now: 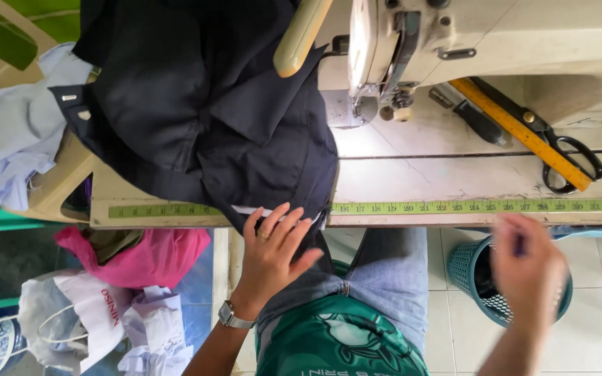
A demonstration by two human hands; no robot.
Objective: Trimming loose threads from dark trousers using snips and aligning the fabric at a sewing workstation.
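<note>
Under the flat, spread left hand (273, 244) lies dark navy fabric (210, 118); right hand's (527, 268) grip too blurred.

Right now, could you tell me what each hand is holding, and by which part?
The left hand lies flat on the dark garment at its lower edge by the table edge. The right hand is blurred; whether it holds anything cannot be told.

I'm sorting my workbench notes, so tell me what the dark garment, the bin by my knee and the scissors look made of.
Dark garment: woven cloth, matte navy or black, soft folds; the left hand rests on its edge.
Bin: probably plastic, teal, openwork lattice wall.
Scissors: metal-looking blades, glossy black loop handles.
</note>
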